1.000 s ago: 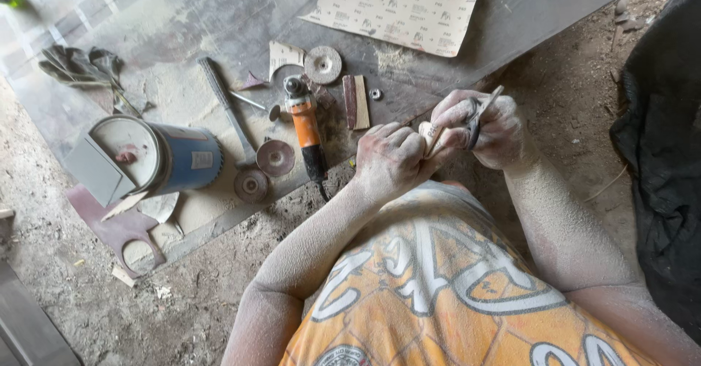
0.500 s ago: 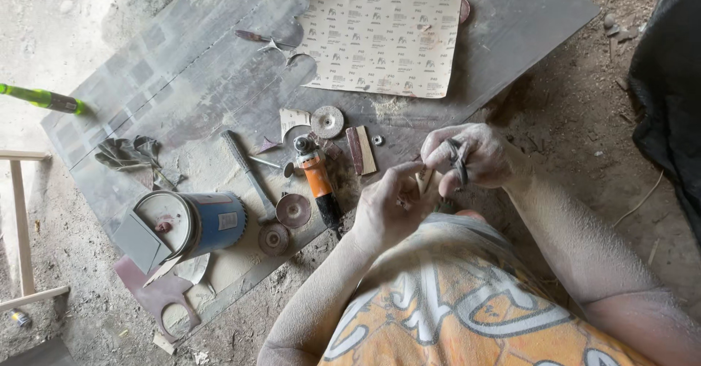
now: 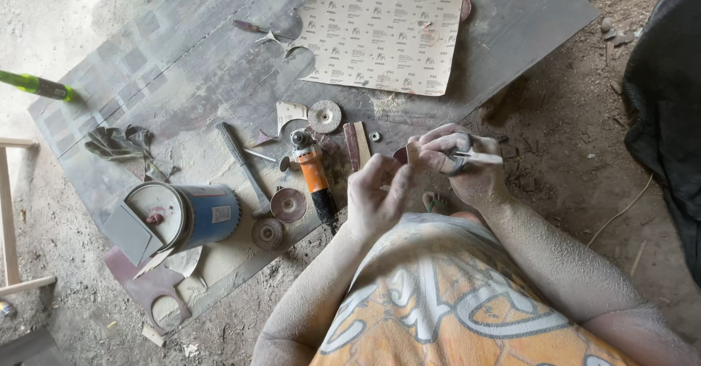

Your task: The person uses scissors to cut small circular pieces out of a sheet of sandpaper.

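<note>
My left hand [image 3: 376, 194] pinches a small pale piece with a dark reddish end [image 3: 404, 154] between its fingertips. My right hand [image 3: 464, 165] touches the same piece and holds a pair of scissors [image 3: 478, 158], the blades pointing right. Both hands hover over the near edge of a dusty board [image 3: 182, 81] lying on the dirt. An orange and black angle grinder [image 3: 315, 180] lies just left of my left hand. Both forearms are coated in dust.
A sheet of sandpaper [image 3: 380, 34] lies at the board's far side. Grinding discs [image 3: 288, 205], a chisel [image 3: 241, 163], a blue tin [image 3: 182, 216], grey gloves [image 3: 117, 143] and small sandpaper scraps [image 3: 355, 143] are scattered on the board. A dark cloth [image 3: 664, 96] is at right.
The view has shifted so the board sits lower and further right in frame. My hands stay together on the small piece, the scissors now lying flatter and pointing right.
</note>
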